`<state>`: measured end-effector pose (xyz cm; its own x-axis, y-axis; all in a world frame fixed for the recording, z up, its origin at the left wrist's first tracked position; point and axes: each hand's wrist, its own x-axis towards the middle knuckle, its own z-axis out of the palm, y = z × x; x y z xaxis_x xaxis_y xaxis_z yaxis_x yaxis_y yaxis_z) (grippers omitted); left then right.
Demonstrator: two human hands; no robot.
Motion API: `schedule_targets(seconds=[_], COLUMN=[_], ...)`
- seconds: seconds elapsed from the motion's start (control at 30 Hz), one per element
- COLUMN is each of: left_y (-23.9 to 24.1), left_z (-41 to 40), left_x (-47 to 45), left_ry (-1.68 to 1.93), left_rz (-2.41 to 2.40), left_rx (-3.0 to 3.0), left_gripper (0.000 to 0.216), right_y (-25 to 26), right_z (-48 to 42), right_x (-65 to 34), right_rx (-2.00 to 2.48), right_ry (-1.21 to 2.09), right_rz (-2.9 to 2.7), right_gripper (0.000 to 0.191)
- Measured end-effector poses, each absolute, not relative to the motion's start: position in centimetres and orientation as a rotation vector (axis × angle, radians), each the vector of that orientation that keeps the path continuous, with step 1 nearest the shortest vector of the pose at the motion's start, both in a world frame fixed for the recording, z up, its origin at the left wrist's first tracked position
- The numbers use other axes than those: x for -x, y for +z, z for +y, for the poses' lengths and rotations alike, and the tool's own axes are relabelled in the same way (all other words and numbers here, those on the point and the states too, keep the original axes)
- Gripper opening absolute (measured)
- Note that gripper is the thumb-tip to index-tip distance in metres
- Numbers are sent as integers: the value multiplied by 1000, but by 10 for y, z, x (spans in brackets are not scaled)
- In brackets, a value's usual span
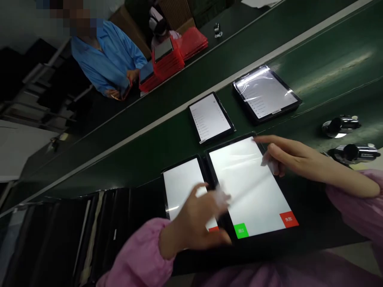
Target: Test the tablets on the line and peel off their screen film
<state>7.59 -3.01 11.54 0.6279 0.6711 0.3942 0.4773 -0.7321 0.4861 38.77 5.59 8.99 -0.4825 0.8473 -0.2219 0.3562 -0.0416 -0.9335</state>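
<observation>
Two lit tablets lie side by side in front of me: a large tablet with a white screen, a green button and a red button at its near edge, and a smaller tablet to its left. My right hand reaches over the large tablet's far right corner, index finger stretched out on the screen. My left hand hovers over the gap between the two tablets, fingers spread and blurred by motion, holding nothing.
Two more lit tablets lie farther back on the green conveyor belt. Two shiny metal cylinders rest at right. Black trays sit at near left. A person in blue works beside red trays.
</observation>
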Motion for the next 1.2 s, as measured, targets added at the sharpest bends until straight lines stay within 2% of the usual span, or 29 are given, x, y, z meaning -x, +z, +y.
schedule_targets(seconds=[0.07, 0.13, 0.2, 0.27, 0.33, 0.47, 0.63, 0.87, 1.0, 1.2], left_y=[106, 102, 103, 105, 105, 100, 97, 103, 121, 140], left_z=[-45, -39, -17, 13, 39, 64, 66, 61, 13, -115], left_x=[-63, -43, -24, -10, -5, -10, -18, -31, -31, -27], left_ry=[585, 495, 459, 405, 334, 334, 434, 566, 630, 618], left_rz=[751, 831, 1185, 1611, 1810, 1767, 1768, 1854, 1866, 1587], left_rx=[-2564, -2522, -2406, -2203, -2047, -2015, -1958, -1945, -2004, -2239], left_gripper=[52, 50, 43, 42, 45, 43, 33, 17, 18, 15], right_y=[89, 89, 88, 89, 88, 89, 96, 95, 98, 100], right_z=[64, 56, 35, 7, -21, -60, -80, -86, -86, -76], right_x=[-375, -355, -333, -317, -314, -342, -386, -400, -403, -409], right_rx=[1254, 1115, 849, 598, 436, 360, 367, 323, 276, 271], right_ry=[1303, 757, 244, 14, 7, 89, 8, -77, -123, -205], right_rz=[-2087, -2343, -2457, -2513, -2562, -2592, -2596, -2649, -2648, -2638], right_gripper=[68, 57, 42, 31, 30, 25, 45, 44, 42, 42])
